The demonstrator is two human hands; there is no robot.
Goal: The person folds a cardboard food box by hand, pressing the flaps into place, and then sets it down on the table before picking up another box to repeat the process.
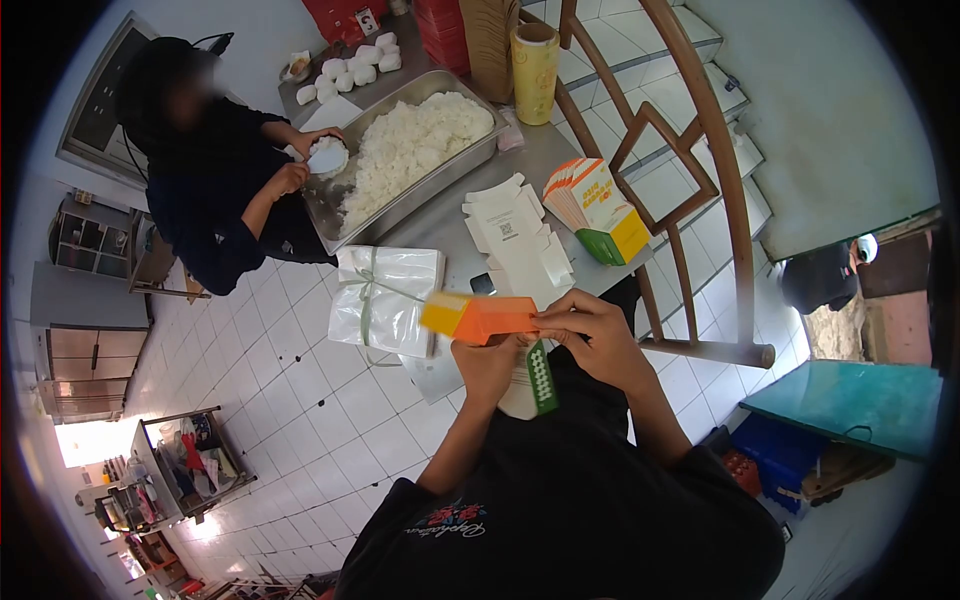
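An orange, yellow and green carton (497, 318), partly folded, is held between my two hands in front of my chest. My left hand (487, 368) grips its lower side with the fingers wrapped round it. On the right edge my right hand (590, 335) pinches the carton with thumb and fingers. Just beyond lies an unfolded white carton (512, 236), inner side up, on the metal table (455, 205). A stack of printed cartons (600, 210) stands to its right. At the left is a tied bundle of clear plastic bags (385, 300).
A large tray (403, 160) of white rice stands on the table. A co-worker (205, 170) at the left holds rice and a white tool. White wrapped pieces (350, 70) and a yellow film roll (535, 75) lie beyond. A brown metal railing (715, 150) borders the right side.
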